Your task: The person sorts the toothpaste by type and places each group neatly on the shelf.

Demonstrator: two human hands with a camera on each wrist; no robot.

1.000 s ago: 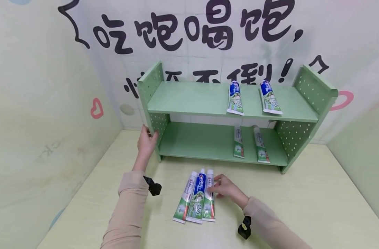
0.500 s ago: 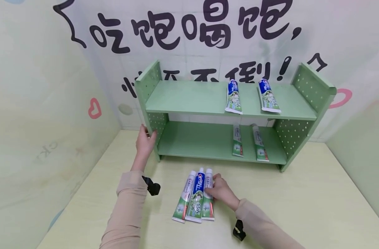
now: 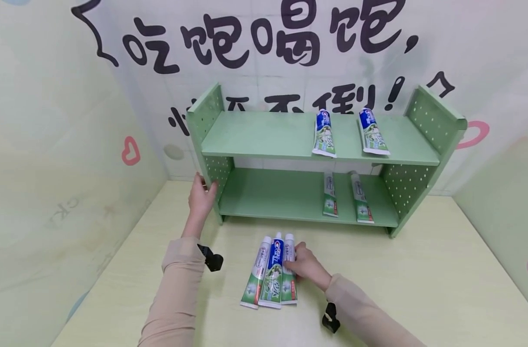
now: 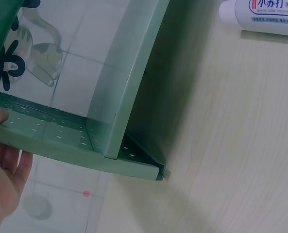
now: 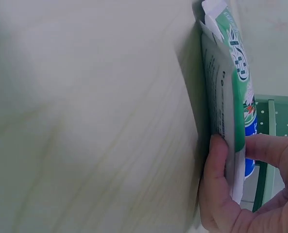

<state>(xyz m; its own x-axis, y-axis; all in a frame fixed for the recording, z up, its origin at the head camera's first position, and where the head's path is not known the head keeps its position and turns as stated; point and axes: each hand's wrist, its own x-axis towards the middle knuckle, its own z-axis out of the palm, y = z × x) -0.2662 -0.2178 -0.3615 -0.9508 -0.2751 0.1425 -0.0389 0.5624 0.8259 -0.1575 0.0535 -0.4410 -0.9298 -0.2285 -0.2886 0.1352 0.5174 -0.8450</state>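
My left hand holds the left side panel of a green two-tier shelf; in the left wrist view its thumb lies on the inner face and its fingers on the outer. Three toothpaste tubes lie side by side on the table in front. My right hand pinches the right white-and-green toothpaste tube by its edge, thumb on top and fingers under it in the right wrist view. Beside it lie a blue-and-green toothpaste tube and a left white-and-green tube.
Two blue-and-green tubes, one left and one right, lie on the upper tier. Two white-and-green tubes, one left and one right, lie on the lower tier. The pale table meets printed walls behind and at both sides.
My right hand has moved slightly left and closed its thumb and fingers on the right tube. The left hand keeps its hold on the shelf.
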